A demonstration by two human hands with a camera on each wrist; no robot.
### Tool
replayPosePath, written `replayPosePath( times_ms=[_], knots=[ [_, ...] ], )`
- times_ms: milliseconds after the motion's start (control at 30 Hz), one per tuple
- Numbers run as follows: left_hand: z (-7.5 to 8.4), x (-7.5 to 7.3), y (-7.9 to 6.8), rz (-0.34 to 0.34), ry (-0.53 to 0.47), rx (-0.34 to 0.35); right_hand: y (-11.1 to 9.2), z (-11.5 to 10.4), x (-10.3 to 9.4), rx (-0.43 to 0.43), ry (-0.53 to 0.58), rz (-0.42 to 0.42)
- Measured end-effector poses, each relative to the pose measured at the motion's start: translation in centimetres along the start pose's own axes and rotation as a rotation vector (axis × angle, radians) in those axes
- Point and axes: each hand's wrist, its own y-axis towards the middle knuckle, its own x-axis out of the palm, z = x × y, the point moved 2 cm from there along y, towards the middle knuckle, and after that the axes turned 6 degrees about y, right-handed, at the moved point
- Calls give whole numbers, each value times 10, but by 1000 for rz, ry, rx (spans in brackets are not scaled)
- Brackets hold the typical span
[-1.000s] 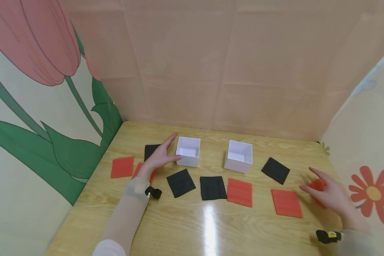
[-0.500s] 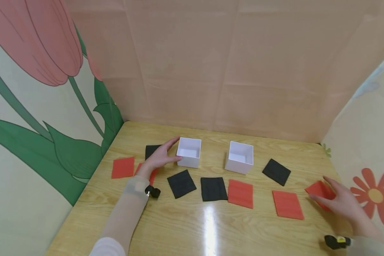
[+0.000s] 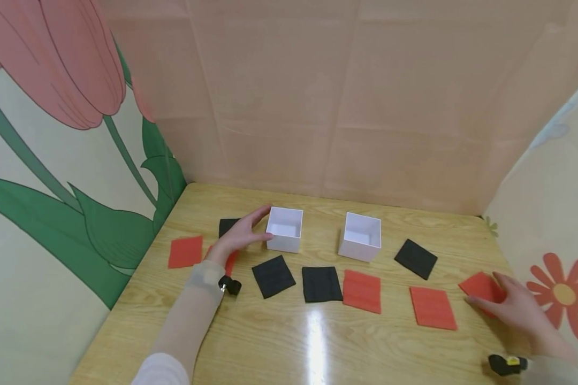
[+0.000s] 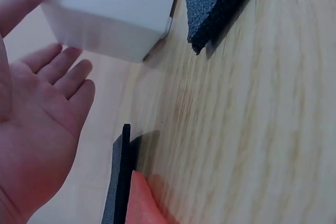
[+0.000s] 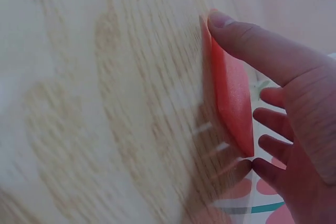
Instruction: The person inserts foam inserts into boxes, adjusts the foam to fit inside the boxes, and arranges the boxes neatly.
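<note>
At the left white open-topped box [image 3: 283, 243], my left hand [image 3: 243, 234] has its thumb against the near side and its fingertips by the far left corner. In the left wrist view this box [image 4: 115, 30] stands between the thumb and loosely extended fingers. At the far right of the table, my right hand [image 3: 520, 305] is spread around a red square pad [image 3: 481, 291]. In the right wrist view the thumb lies along one edge of the red pad [image 5: 233, 93], and slightly bent fingers are at its other side. The pad rests on the table.
A second white box [image 3: 359, 246] stands right of the first. Black pads [image 3: 273, 276] and red pads [image 3: 361, 291] lie about the wooden table [image 3: 270, 342]; one red pad is partly under my left wrist. Printed cloth walls [image 3: 318, 107] rise around it.
My left hand has moved right, up to the box, then stayed. My right hand has moved right and down onto the red pad. The pads and boxes have not visibly moved.
</note>
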Motion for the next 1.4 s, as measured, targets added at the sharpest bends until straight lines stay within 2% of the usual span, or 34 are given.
replayPosePath(
  times_ms=[300,533,800,1067,1400],
  knots=[
    [-1,-4,2,-32,-56,-9,2,6,4,0,-44,39],
    [1,-5,5,-55,-65,16,1,6,4,-1,-47,60],
    [-3,-4,9,-58,-85,17,3,2,6,93,-41,18],
    [-3,-4,10,-38,-120,18,4,-8,3,82,-21,-13],
    [-7,-2,15,-49,-148,30,6,-8,-2,84,-39,-48]
  ],
)
